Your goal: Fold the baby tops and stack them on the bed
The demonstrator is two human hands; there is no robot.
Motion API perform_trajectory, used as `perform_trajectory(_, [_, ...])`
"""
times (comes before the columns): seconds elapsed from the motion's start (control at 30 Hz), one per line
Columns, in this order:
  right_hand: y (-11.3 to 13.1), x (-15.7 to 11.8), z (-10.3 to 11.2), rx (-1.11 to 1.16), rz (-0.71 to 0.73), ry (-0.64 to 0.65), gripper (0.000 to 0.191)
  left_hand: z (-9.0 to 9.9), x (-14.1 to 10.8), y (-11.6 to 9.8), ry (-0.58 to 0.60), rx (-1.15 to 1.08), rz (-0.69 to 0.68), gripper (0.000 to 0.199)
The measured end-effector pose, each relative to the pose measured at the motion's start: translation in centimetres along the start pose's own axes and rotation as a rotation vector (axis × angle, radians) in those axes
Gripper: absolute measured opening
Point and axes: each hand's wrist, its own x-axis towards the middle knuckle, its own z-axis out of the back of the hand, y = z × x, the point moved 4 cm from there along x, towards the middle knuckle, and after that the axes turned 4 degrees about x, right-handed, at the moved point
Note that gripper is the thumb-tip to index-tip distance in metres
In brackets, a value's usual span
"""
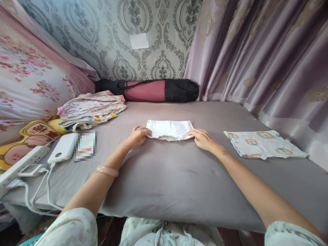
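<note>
A white folded garment [170, 128] lies in the middle of the grey-covered surface [174, 177]; a patterned bit shows at its near edge. My left hand [139, 136] grips its left end, fingers closed on the cloth. At the opposite end my right hand [203, 139] pinches the right edge of the same garment. Both forearms reach forward across the surface, and a pale bangle [107, 171] circles the left wrist. What kind of garment it is, I cannot tell.
A folded printed cloth [265, 144] lies to the right. Stacked clothes [92, 107] sit back left, near a power bank [63, 147], a power strip [24, 165] with cables, and a yellow cartoon cushion [15, 153]. A long maroon-and-black bag [146, 91] rests along the wall.
</note>
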Motion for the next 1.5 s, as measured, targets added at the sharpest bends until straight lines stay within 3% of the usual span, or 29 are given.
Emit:
perform_trajectory(0.1, [0.5,0.3,0.3,-0.02,-0.059,0.004,0.046,0.8,0.0,-0.7,0.032,-0.026,0.073,0.043])
perform_trajectory(0.23, [2.6,3.4,0.7,-0.02,-0.14,-0.131,0.042,1.6,2.7,-3.0,-0.097,-0.013,0.243,0.036])
perform_trajectory(0.33, [4.9,6.3,-0.5,-0.041,-0.178,-0.149,0.047,0.9,5.3,-5.9,-0.122,0.033,0.215,0.039])
perform_trajectory(0.47, [6.7,8.1,-3.0,-0.082,-0.225,-0.021,0.054,-1.5,6.9,-8.2,0.02,0.137,0.109,0.048])
perform_trajectory(0.7, [6.5,7.5,-5.0,-0.039,-0.247,0.087,0.058,-3.4,6.2,-8.0,0.119,0.152,0.113,0.06])
perform_trajectory(1.03, [6.2,8.7,-3.7,0.023,-0.269,0.193,0.052,-2.2,7.5,-7.4,0.214,0.083,0.081,0.054])
perform_trajectory(1.13, [6.2,9.8,-3.1,-0.002,-0.244,0.093,0.049,-1.6,8.7,-7.1,0.105,0.1,0.141,0.044])
perform_trajectory(1.23, [6.3,10.4,-3.7,-0.051,-0.197,0.015,0.052,-1.9,9.4,-7.1,-0.027,0.143,0.179,0.046])
perform_trajectory(1.37, [6.1,10.3,-5.7,-0.028,-0.191,0.061,0.056,-3.8,9.5,-7.2,0.062,0.114,0.165,0.051])
perform_trajectory(1.5, [5.8,10.2,-6.2,-0.013,-0.195,0.042,0.056,-4.3,9.4,-7.0,0.081,0.084,0.19,0.051])
